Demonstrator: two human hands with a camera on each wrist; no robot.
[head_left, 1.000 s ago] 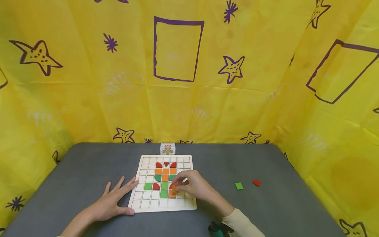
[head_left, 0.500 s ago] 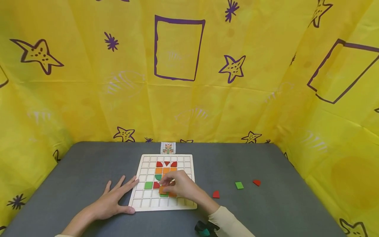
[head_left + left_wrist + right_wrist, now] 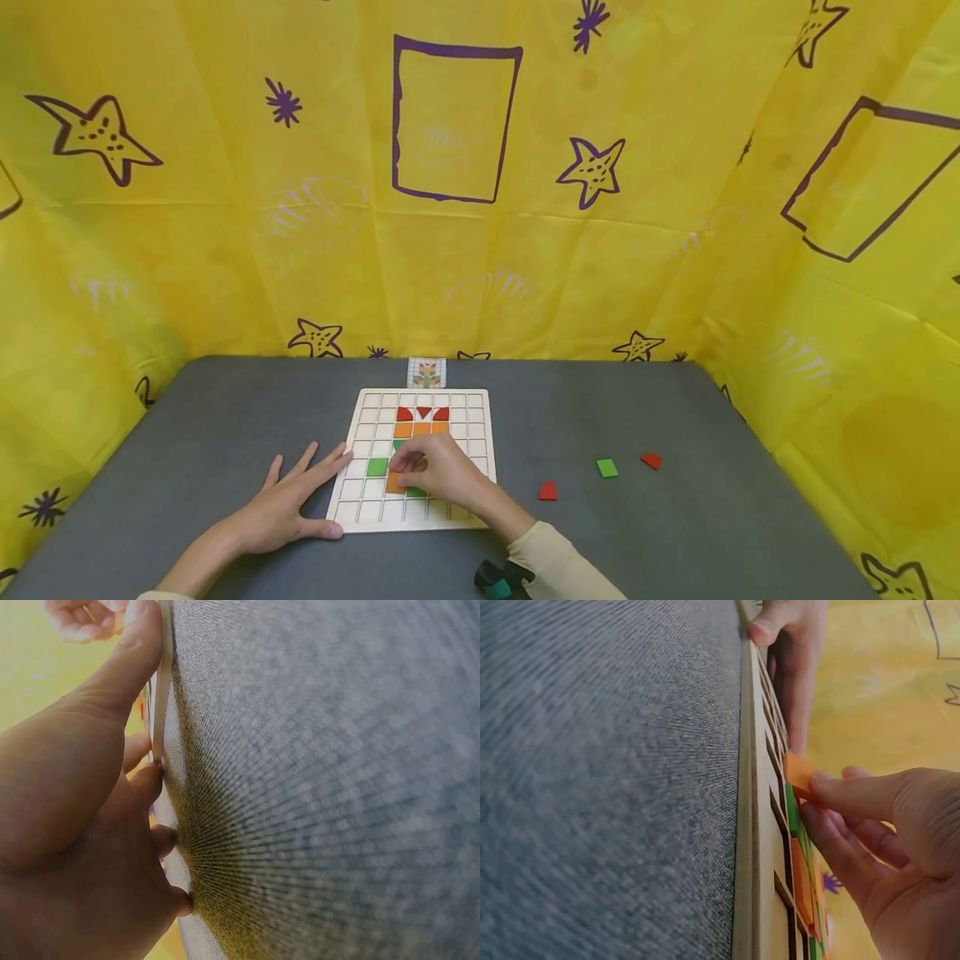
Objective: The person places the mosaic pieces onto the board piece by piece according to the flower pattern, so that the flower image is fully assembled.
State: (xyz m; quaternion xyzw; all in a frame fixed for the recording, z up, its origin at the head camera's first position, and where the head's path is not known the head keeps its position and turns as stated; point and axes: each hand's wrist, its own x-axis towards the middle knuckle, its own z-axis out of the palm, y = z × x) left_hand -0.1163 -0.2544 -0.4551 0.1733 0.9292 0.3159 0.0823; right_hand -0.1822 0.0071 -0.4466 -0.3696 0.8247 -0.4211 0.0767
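A pale wooden grid board (image 3: 372,518) lies on the grey table, with red, orange and green tiles set in its squares. My right hand (image 3: 442,471) pinches an orange square tile (image 3: 799,774) between thumb and fingers, low over the board, left of a green square tile (image 3: 793,802). In the right wrist view the held tile is tilted at the grid. My left hand (image 3: 281,508) lies with fingers spread, its fingertips and thumb touching the board's left edge. The right hand covers several tiles in the middle of the pattern.
On the table to the right lie a red quarter-round tile (image 3: 548,491), a green square tile (image 3: 607,468) and another red tile (image 3: 651,461). A small pattern card (image 3: 427,373) sits behind the board. A yellow patterned curtain (image 3: 480,250) surrounds the table.
My right hand has moved left across the board with the orange tile, uncovering a red tile on the table. The left hand has stayed at the board's edge.
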